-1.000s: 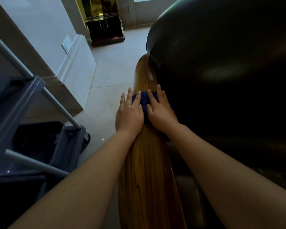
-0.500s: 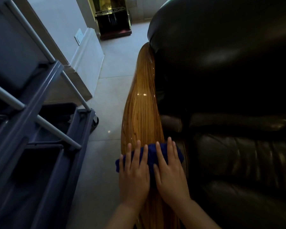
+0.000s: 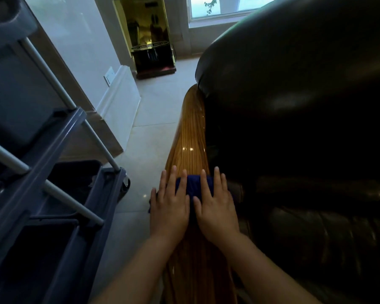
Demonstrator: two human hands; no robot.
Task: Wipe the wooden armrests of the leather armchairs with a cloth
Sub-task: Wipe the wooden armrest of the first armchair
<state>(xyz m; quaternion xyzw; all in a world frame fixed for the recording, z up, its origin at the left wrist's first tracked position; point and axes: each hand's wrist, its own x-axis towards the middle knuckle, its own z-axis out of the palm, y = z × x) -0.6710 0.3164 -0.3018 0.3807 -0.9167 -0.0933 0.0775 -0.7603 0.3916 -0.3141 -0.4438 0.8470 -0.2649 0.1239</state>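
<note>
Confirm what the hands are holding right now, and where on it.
Both the left hand and right hand press flat on top of the blue cloth, pinning it to the wooden armrest; no wrapped grip.

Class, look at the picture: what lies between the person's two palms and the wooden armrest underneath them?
In the head view, a folded dark blue cloth lies between the left hand, the right hand and the wooden armrest; both hands press flat on it.

Under your hands lies a dark blue cloth (image 3: 192,183). The wooden armrest (image 3: 190,137) you face is glossy honey-brown, streaked lengthwise with darker grain lines. The leather armchair (image 3: 305,106) beside it is near-black with dull sheen. Your cart (image 3: 59,194) is slate grey-blue with pale grey poles; the floor (image 3: 149,110) is cream tile.
</note>
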